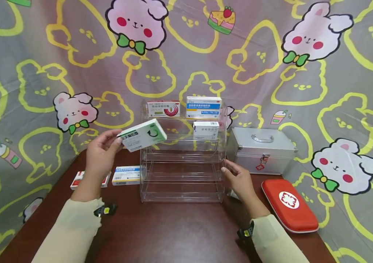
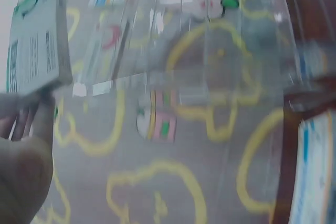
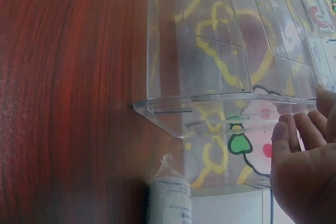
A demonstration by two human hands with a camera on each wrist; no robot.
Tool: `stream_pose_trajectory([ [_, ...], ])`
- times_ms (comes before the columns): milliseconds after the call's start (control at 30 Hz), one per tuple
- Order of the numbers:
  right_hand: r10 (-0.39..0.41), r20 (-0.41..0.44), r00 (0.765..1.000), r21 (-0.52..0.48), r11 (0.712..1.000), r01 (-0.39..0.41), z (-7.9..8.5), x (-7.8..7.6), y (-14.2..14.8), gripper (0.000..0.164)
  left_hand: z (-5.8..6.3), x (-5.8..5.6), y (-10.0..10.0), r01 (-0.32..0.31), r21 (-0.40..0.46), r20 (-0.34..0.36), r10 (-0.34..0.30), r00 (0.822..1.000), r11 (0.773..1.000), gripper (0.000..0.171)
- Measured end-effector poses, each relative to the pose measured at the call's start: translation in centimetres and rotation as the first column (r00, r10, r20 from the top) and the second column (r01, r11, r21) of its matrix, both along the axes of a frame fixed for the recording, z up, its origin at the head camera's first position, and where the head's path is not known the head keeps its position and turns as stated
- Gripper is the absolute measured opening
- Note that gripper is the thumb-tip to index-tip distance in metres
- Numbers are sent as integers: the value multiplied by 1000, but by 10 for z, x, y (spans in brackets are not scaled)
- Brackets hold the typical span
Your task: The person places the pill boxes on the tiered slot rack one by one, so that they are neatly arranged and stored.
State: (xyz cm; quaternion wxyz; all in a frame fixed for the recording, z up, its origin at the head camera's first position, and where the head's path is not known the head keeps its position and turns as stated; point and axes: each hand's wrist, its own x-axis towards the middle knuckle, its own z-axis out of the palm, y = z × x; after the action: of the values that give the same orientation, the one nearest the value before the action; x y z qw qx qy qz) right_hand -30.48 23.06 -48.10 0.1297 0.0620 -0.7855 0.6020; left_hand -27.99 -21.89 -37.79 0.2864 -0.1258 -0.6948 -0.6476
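My left hand (image 1: 102, 151) pinches a white and green medicine box (image 1: 143, 135) at its left end. The box is tilted, in front of the left side of a clear tiered display rack (image 1: 183, 197). In the left wrist view the same box (image 2: 39, 40) stands above the fingers of the left hand (image 2: 26, 161). At the rack's right side is my right hand (image 1: 240, 180), its fingers loosely extended by the side panel. The right wrist view has the thumb of that hand (image 3: 304, 166) at the panel's edge; whether it presses there is hard to tell.
The rack's top tier bears a red-and-white box (image 1: 163, 109) and a blue-and-white box (image 1: 203, 108); a white box (image 1: 206, 130) sits below. More boxes (image 1: 125, 175) lie left. Rightward are a silver case (image 1: 262, 149), a red first-aid pouch (image 1: 290, 206) and a wrapped white roll (image 3: 169, 200).
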Motion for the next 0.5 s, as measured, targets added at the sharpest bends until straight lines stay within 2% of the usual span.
stream_pose_trajectory([
  [133,-3,-10,1000,0,1000,3,0,-1,1,46,15,-19,34,-4,9,-73,5,997,1000,29],
  [200,-3,-13,1000,1,1000,3,-1,-2,2,46,21,-28,47,-25,-29,-117,21,993,999,28],
  [300,-4,-13,1000,7,1000,4,-4,-3,3,45,29,-40,61,-93,-140,-191,66,979,986,27],
  [400,-13,-12,1000,16,1000,13,-5,-3,2,44,38,-49,68,-164,-281,-268,86,960,946,25],
  [500,-18,-9,1000,24,1000,18,-5,-4,1,45,45,-56,71,-203,-401,-322,70,944,893,25],
])
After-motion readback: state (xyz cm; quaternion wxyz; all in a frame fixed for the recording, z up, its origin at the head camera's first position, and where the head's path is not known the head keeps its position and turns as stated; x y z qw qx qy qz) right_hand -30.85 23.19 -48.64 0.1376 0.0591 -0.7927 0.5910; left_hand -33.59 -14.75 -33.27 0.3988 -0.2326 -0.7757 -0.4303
